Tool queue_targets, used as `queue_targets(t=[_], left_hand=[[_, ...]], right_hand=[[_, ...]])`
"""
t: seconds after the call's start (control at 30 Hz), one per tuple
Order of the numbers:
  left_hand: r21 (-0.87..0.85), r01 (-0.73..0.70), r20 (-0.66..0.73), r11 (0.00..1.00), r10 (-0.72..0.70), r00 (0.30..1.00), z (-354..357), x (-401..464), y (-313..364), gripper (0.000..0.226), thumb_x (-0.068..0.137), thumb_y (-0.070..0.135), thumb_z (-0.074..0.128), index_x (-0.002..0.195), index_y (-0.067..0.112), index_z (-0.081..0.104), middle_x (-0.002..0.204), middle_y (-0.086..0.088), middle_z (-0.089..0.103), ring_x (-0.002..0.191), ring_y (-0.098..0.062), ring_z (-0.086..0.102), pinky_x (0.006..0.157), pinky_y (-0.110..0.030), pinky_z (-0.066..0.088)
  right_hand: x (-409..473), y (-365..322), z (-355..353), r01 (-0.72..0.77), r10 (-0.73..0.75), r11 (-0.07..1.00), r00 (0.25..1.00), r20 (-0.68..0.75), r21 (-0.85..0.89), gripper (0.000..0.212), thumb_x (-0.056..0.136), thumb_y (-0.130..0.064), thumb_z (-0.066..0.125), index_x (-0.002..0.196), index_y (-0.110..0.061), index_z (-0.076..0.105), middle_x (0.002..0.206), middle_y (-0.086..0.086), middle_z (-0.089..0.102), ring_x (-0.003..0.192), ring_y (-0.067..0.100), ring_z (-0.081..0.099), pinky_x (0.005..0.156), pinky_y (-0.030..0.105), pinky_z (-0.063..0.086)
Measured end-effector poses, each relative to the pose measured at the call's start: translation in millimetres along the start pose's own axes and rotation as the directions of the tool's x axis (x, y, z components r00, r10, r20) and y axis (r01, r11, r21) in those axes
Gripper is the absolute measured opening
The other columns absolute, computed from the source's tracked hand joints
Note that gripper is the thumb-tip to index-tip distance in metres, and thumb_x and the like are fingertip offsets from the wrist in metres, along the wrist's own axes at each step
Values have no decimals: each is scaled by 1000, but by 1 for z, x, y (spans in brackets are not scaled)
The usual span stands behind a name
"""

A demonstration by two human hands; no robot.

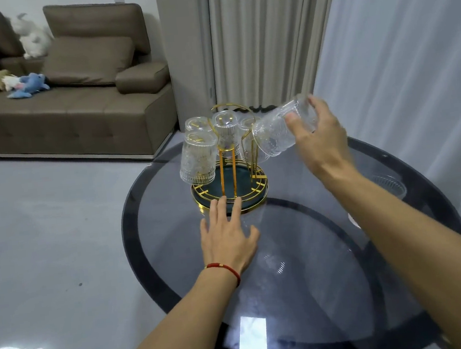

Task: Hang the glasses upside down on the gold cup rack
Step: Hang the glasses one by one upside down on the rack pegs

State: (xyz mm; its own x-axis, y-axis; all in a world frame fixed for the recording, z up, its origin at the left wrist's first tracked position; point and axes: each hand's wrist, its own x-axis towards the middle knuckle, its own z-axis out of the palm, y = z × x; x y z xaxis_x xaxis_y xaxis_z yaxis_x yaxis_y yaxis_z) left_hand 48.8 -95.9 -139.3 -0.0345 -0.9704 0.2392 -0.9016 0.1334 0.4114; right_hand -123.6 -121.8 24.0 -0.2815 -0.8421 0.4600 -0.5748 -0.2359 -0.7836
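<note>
The gold cup rack (pixel 227 171) stands on a dark round tray (pixel 243 201) at the far side of the glass table. Several clear ribbed glasses hang upside down on its prongs, the nearest one (pixel 198 160) on the left. My right hand (pixel 319 140) grips the base of another clear glass (pixel 279 133), tilted with its mouth toward the rack's right side. My left hand (pixel 227 231) lies flat on the table, fingers spread, fingertips touching the tray's near edge.
The round dark-rimmed glass table (pixel 303 265) fills the foreground. A brown sofa (pixel 70 105) with plush toys stands at the back left. Curtains (pixel 323 38) hang behind and to the right. Grey floor lies to the left.
</note>
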Motion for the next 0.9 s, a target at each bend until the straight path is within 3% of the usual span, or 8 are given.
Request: queue_targets(t=[0.2, 0.37, 0.5, 0.7, 0.8, 0.9], left_hand=[[-16, 9, 1, 1000, -9, 1000, 3, 0, -1, 69, 98, 51, 45, 158, 30, 18, 168, -9, 11, 155, -26, -1, 124, -53, 11], [-19, 15, 0, 1000, -15, 1000, 5, 1, 0, 71, 95, 50, 47, 157, 30, 18, 168, -9, 10, 155, -26, -2, 124, -54, 10], [-25, 22, -4, 999, -23, 1000, 5, 1, 0, 71, 94, 49, 48, 157, 29, 21, 168, -10, 12, 155, -26, -1, 124, -54, 12], [-30, 41, 10, 999, -41, 999, 3, 2, 6, 69, 94, 45, 48, 156, 27, 24, 168, -10, 13, 155, -27, -2, 123, -58, 12], [-12, 53, 29, 999, -53, 998, 1, 1, 10, 70, 94, 45, 47, 156, 26, 21, 168, -10, 12, 155, -27, -4, 123, -59, 12], [29, 56, 25, 998, -56, 998, -2, -1, 15, 68, 96, 44, 44, 157, 25, 19, 167, -11, 13, 155, -28, -2, 121, -60, 16]], right_hand=[[16, -7, 34, 111, -88, 973, 989, 118, -201, 70, 99, -46, 56, 160, -19, 34, 143, 18, 51, 135, 33, 46, 111, 40, 35], [13, 1, 58, 191, -136, 935, 971, 195, -299, 71, 95, -45, 61, 156, -19, 35, 130, 19, 53, 124, 34, 50, 97, 35, 36], [10, 7, 69, 189, -130, 921, 973, 191, -340, 66, 92, -45, 64, 146, -16, 42, 129, 18, 58, 120, 34, 54, 97, 40, 43], [4, 18, 70, 183, -129, 908, 978, 164, -376, 62, 89, -48, 70, 138, -19, 47, 126, 12, 58, 117, 29, 54, 91, 36, 44], [1, 20, 69, 185, -123, 907, 976, 182, -379, 65, 91, -48, 69, 144, -20, 43, 131, 12, 54, 121, 31, 51, 93, 42, 48], [-6, 24, 63, 210, -130, 912, 962, 239, -352, 76, 93, -42, 69, 155, -17, 31, 143, 15, 47, 131, 34, 44, 102, 43, 43]])
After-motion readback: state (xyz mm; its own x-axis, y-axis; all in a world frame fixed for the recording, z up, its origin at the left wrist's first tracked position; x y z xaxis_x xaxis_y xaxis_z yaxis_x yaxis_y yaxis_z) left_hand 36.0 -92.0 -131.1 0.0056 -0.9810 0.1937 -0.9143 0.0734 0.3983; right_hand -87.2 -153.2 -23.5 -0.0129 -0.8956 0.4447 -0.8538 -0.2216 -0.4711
